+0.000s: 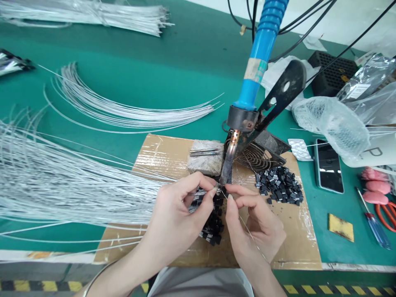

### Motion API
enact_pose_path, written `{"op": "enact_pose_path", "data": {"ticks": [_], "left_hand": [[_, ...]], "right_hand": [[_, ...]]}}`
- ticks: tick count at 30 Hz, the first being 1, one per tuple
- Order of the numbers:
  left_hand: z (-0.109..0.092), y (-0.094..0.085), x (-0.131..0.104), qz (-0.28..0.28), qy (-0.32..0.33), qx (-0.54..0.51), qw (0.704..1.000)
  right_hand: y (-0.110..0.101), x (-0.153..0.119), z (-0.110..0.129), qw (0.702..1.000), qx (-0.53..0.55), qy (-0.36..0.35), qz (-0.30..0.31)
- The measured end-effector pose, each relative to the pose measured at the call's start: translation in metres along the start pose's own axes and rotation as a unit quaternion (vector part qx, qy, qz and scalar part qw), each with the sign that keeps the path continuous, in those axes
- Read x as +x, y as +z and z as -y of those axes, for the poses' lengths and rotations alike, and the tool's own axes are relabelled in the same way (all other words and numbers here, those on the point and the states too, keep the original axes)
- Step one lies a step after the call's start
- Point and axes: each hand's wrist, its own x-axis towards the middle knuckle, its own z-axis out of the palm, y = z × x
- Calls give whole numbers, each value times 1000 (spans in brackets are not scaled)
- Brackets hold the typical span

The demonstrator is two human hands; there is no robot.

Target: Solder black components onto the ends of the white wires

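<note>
Just below the tip of a soldering iron (229, 163) in a blue-handled mount, my two hands meet. My left hand (182, 210) pinches a small part at the end of a white wire, close to the iron's tip. Between the thumb and fingers of my right hand (255, 225) runs a thin solder wire (246, 226), its upper end at the tip. Small black connectors (213, 227) lie in a pile under and between my hands. Another pile of black connectors (280, 185) is to the right. A bundle of white wires (77, 181) stretches left from my left hand.
Cardboard (293, 243) covers the green table (192, 62). A fan (253, 152) and a block (206, 159) with metal pieces stand behind my hands. A phone (328, 167), yellow sponge (340, 227), screwdriver (374, 222) and plastic bags (329, 123) lie right.
</note>
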Motion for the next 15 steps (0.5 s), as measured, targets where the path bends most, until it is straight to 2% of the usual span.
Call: {"op": "enact_pose_path", "data": {"ticks": [15], "left_hand": [[3, 0, 0, -3, 1, -5, 1000]], "right_hand": [[-1, -2, -2, 1000, 2, -7, 13]]}}
